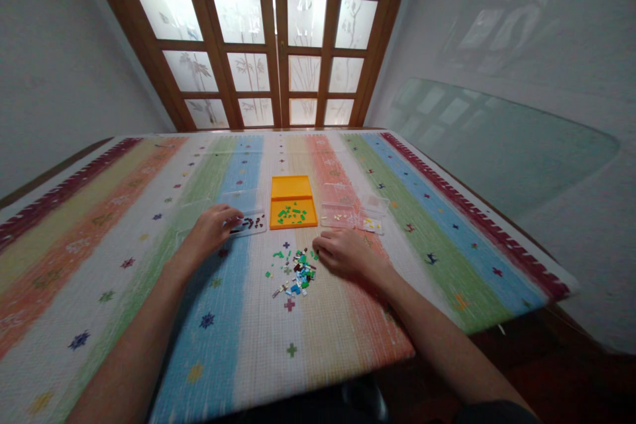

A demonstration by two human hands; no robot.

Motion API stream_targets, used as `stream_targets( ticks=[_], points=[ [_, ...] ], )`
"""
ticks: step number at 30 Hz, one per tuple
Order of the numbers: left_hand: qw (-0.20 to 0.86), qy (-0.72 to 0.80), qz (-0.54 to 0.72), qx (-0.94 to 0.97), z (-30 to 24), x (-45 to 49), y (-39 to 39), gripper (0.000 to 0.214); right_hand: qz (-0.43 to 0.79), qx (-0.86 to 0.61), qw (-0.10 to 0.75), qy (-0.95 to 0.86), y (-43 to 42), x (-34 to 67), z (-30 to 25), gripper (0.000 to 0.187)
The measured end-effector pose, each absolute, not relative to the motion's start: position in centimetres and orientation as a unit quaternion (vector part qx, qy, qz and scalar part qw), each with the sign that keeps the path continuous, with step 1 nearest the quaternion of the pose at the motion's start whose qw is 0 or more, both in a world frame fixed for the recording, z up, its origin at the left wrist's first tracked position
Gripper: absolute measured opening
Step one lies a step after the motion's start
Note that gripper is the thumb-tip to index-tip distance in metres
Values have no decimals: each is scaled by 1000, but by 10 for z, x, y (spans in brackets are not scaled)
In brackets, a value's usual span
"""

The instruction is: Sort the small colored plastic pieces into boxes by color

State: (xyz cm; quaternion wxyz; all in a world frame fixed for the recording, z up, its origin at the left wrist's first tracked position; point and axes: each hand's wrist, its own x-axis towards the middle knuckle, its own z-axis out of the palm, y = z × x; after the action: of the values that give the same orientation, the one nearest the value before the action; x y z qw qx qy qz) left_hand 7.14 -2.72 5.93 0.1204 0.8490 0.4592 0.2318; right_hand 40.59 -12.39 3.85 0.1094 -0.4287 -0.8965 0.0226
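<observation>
My left hand (216, 228) reaches over a clear plastic box (258, 230) with small dark brown bricks (254, 221) in it. Its fingers are bent together above the box's left part, and whatever they hold is hidden. To the right, my right hand (342, 252) lies low over the tablecloth with curled fingers, beside a loose pile of small toy bricks (302, 273) in green, blue, white and brown. What is between those fingertips does not show. Between and beyond the hands stands an opened orange case (291, 187) holding green bricks (292, 213).
Right of the orange case stand a clear box (338, 207) with a few cream pieces and another clear box (376, 228) with yellow and white pieces. A striped cloth (258, 338) covers the table. Wood-framed glass doors (278, 46) rise behind it.
</observation>
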Motion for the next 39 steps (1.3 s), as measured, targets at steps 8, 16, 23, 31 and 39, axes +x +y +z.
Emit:
stream_targets(
  ticks=[8, 16, 23, 31, 39],
  points=[
    [124, 492, 210, 836, 54, 67, -23, 25, 19, -429, 107, -897, -123, 406, 39, 16],
    [73, 502, 294, 810, 82, 71, -37, 29, 17, -429, 103, -898, -123, 405, 38, 16],
    [139, 381, 303, 862, 84, 105, -73, 26, 19, -435, 95, -895, -122, 405, 38, 17],
    [226, 296, 139, 917, 59, 128, -90, 18, 87, -414, 201, -884, -128, 398, 40, 19],
    [208, 307, 221, 902, 38, 140, -91, 27, 156, -382, 190, -891, -128, 384, 35, 24]
  ],
)
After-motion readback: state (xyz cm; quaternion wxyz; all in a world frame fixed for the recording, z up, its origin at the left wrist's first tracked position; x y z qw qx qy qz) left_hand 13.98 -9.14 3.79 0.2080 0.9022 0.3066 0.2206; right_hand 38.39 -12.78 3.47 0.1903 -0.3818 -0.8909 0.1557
